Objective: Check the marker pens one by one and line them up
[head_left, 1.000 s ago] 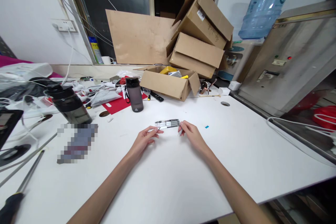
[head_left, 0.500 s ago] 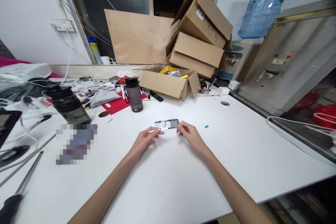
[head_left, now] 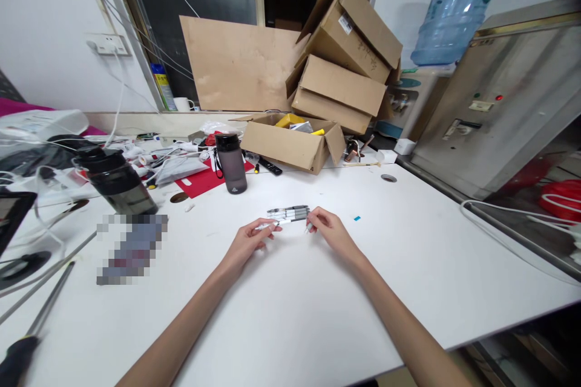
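My left hand [head_left: 252, 237] is closed around one end of a white pen [head_left: 285, 222], which points right just above the tabletop. Directly behind it, several grey-and-white pens [head_left: 288, 213] lie side by side on the white table. Thumb and fingertips of my right hand [head_left: 330, 231] pinch a small pale piece [head_left: 308, 228], perhaps a pen cap, too small to make out. That hand is near the right ends of the pens. A little blue scrap [head_left: 357, 218] lies to its right.
Behind the hands stand a dark water bottle [head_left: 232, 166] and an open cardboard box [head_left: 285, 148]. To the left are a second bottle [head_left: 120, 184], a blurred-out object [head_left: 134, 251], a screwdriver [head_left: 49, 302] and tangled cables. A metal cabinet [head_left: 503, 97] borders the right side.
Both hands stay almost in place. The small pale piece in my right fingers has tilted slightly and shows a little more.
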{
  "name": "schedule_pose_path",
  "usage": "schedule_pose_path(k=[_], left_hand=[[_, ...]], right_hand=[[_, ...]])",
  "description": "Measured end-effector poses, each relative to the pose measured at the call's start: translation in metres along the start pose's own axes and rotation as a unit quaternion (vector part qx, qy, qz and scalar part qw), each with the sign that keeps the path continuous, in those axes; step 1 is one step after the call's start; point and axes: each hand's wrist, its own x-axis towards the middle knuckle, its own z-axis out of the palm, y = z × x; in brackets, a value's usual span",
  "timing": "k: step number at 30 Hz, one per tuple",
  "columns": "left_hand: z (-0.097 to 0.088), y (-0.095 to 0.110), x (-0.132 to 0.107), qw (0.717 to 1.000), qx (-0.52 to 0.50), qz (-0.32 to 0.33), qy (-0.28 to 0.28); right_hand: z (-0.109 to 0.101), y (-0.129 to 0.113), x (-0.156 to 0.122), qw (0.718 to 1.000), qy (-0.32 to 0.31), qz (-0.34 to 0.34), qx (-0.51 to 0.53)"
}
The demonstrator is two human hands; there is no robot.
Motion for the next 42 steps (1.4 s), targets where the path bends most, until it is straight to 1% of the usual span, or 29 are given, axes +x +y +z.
schedule_pose_path(k=[5, 10, 15, 23, 32, 42], left_hand=[[-0.006, -0.002, 0.003, 1.000, -0.004, -0.001, 0.017], [-0.013, -0.001, 0.004, 0.999, -0.007, -0.004, 0.041], [-0.015, -0.002, 0.005, 0.999, -0.005, -0.007, 0.043], [-0.013, -0.003, 0.004, 0.999, 0.016, 0.014, 0.031], [-0.010, 0.000, 0.004, 0.999, 0.020, 0.021, 0.028], [-0.007, 0.002, 0.002, 0.999, 0.032, 0.018, 0.026]], right_hand=[[-0.008, -0.002, 0.003, 0.999, 0.035, 0.005, -0.007], [-0.017, 0.002, 0.007, 0.997, 0.076, -0.001, -0.004], [-0.019, 0.005, 0.006, 0.995, 0.102, -0.013, -0.008], [-0.018, 0.007, 0.006, 0.994, 0.110, -0.025, -0.002], [-0.019, 0.009, 0.008, 0.992, 0.122, -0.041, 0.000], [-0.019, 0.006, 0.008, 0.991, 0.128, -0.031, 0.021]])
